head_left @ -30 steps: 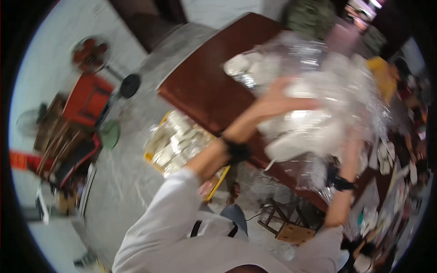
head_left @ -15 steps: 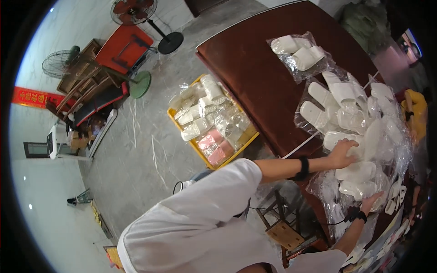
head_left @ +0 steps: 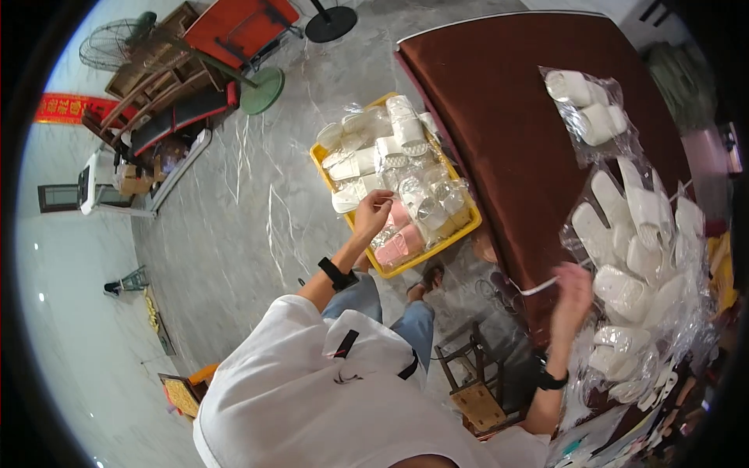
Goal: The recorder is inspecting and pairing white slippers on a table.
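Note:
My left hand (head_left: 373,213) is over the near side of a yellow crate (head_left: 320,160), above pink slippers (head_left: 399,246) in clear plastic. Its fingers are drawn together; what they pinch, if anything, is too small to make out. White slippers (head_left: 406,129) in clear bags fill the rest of the crate. My right hand (head_left: 572,300) is raised by the near edge of the brown-covered table (head_left: 499,101), smeared by motion, beside a white strip (head_left: 540,288). To its right lies a heap of bagged white slippers (head_left: 624,292).
One bagged white pair (head_left: 589,109) lies apart on the table's far part. A wooden stool (head_left: 477,402) stands under the table's near side. Fan stands, including a green base (head_left: 262,90), and stacked furniture are at the far left. Another person in yellow is partly visible at the right rim.
My left hand has left the slipper heap and swung left to the crate. My right hand has risen from the heap's near end toward the table edge. The view has shifted left.

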### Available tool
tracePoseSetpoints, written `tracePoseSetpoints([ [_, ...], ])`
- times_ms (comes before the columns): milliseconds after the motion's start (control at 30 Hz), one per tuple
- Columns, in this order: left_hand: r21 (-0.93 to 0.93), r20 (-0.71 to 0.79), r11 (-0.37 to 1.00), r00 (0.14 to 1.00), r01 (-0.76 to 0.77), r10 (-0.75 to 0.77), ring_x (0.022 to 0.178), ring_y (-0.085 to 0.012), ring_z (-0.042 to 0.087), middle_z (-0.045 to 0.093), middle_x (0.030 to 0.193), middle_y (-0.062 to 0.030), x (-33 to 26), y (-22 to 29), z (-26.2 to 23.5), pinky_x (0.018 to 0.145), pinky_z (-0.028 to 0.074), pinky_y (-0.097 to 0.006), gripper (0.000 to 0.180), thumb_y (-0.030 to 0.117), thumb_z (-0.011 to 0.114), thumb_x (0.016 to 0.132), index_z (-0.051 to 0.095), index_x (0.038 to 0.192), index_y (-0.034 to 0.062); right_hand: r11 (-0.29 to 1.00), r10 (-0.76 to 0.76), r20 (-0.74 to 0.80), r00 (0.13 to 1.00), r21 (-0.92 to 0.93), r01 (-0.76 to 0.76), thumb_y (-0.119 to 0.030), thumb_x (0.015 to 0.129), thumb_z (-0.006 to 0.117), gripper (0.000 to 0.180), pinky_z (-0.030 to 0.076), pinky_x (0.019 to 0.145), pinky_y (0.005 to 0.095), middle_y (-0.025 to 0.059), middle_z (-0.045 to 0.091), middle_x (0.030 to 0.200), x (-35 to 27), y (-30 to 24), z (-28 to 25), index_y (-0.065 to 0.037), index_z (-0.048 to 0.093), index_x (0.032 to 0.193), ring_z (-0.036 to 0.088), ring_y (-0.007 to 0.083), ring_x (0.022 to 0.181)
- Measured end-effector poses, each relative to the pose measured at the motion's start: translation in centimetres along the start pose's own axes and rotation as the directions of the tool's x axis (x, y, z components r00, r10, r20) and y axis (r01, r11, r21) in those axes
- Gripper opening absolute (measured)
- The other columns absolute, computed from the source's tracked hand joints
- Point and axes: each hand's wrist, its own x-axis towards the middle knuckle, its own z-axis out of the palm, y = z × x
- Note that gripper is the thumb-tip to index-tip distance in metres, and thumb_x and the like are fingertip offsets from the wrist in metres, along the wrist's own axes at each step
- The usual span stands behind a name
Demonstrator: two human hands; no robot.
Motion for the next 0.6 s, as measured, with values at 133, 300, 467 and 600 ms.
tracePoseSetpoints([
  [133,-0.206,0.082,0.966,0.987,0.155,-0.141,0.075,-0.0114,0.060,0.064,0.090,-0.0050,3.5,-3.1,-3.2,0.067,0.049,-0.025,0.024,0.015,0.060,0.088,0.059,0.111,0.0053,0.973,-0.102,0.575,0.811,-0.112,0.202,-0.009,0.088,0.052,0.025,0.044,0.086,0.0333,0.0154,0.057,0.104,2.3,2.8,15.6,-0.001,0.056,0.113,0.056,0.0275,0.099],
  [300,-0.316,0.182,0.912,0.960,0.263,-0.214,0.079,-0.0108,0.060,0.063,0.092,-0.0042,7.2,-6.6,-5.1,0.069,0.049,-0.025,0.026,0.018,0.060,0.089,0.058,0.112,0.0052,0.877,0.033,0.551,0.834,-0.417,0.240,-0.016,0.084,0.057,0.046,0.039,0.095,0.0437,0.0253,0.048,0.119,7.2,17.2,29.4,-0.001,0.043,0.125,0.045,0.0429,0.112],
  [467,-0.382,0.201,0.876,0.952,0.295,-0.232,0.080,-0.0105,0.060,0.063,0.093,-0.0035,10.9,-12.4,-7.1,0.070,0.049,-0.024,0.026,0.018,0.060,0.090,0.058,0.112,0.0049,0.680,0.200,0.334,0.921,-0.725,0.115,-0.021,0.082,0.057,0.050,0.038,0.096,0.0459,0.0285,0.046,0.120,16.4,30.5,35.4,-0.001,0.044,0.126,0.044,0.0443,0.112],
  [600,-0.462,0.167,0.814,0.936,0.352,-0.310,0.081,-0.0096,0.060,0.063,0.094,-0.0027,13.0,-17.6,-8.0,0.071,0.048,-0.023,0.024,0.016,0.060,0.090,0.058,0.112,0.0054,0.561,0.287,0.032,0.957,-0.816,-0.141,-0.031,0.082,0.058,0.053,0.037,0.097,0.0468,0.0282,0.049,0.117,23.1,36.0,37.4,-0.001,0.046,0.125,0.046,0.0413,0.113],
])
